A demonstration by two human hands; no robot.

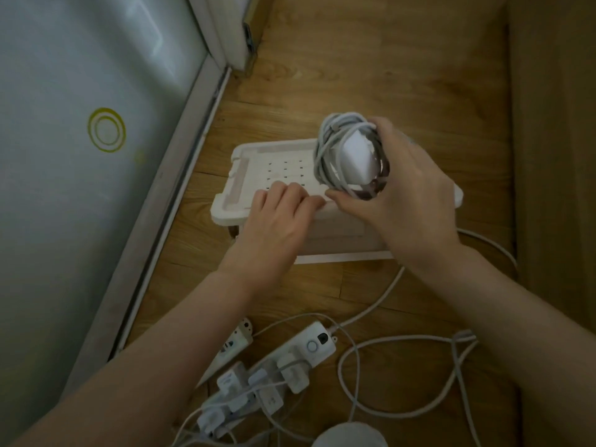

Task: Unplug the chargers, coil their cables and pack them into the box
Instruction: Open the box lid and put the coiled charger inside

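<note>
While the right hand point(409, 201) grips a coiled charger point(351, 156) above the white box point(338, 240), the left hand point(277, 217) rests its fingers on the lid point(258, 156), which probably needs lifting before packing; other chargers point(258, 385) sit plugged in nearby.

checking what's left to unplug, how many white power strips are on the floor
2. One long white plastic power strip with a round button lies bottom centre, holding plugged chargers; another white strip shows beside the left forearm, partly hidden. Others may lie under the arms.
</note>
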